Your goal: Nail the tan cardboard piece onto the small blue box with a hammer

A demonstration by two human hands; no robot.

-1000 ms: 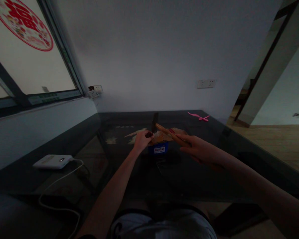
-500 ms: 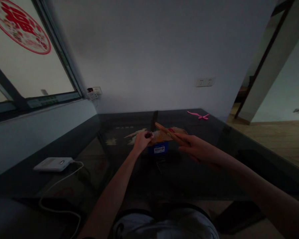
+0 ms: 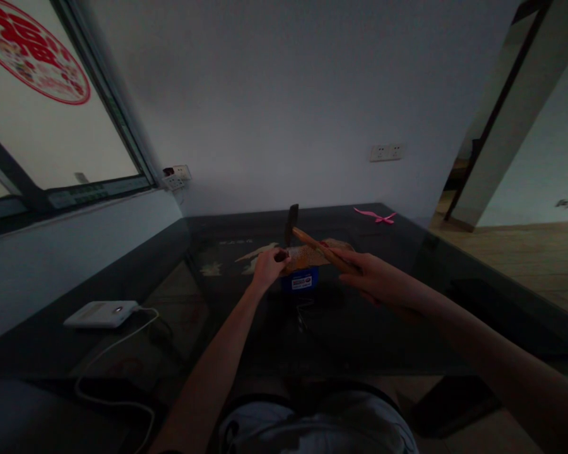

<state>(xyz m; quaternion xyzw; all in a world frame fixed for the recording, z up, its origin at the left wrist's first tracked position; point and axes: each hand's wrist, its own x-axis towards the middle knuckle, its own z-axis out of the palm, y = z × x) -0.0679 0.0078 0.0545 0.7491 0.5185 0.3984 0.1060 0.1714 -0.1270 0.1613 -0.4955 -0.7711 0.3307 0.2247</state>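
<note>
My right hand point(image 3: 372, 277) is wrapped round the wooden handle of a hammer point(image 3: 319, 246). The hammer's dark head stands up at the far end of the handle, just beyond my left fingers. My left hand point(image 3: 269, 265) is closed in a pinch at the left end of a flat, speckled brown piece point(image 3: 305, 256); whatever lies between the fingertips is too small and dark to make out. Under the brown piece sits a blue box point(image 3: 300, 280) with a white label. The hammer handle crosses above the brown piece and hides part of it.
On the dark glossy table point(image 3: 246, 340) a white power bank point(image 3: 101, 314) lies at the left, its white cable point(image 3: 108, 343) trailing over the front edge. A pink ribbon point(image 3: 376, 216) lies at the back right. Behind is a wall with sockets point(image 3: 385, 152); a window is at left.
The hammer head sits very slightly higher in the picture. Otherwise the whole view has shifted a little; both hands keep their places and holds.
</note>
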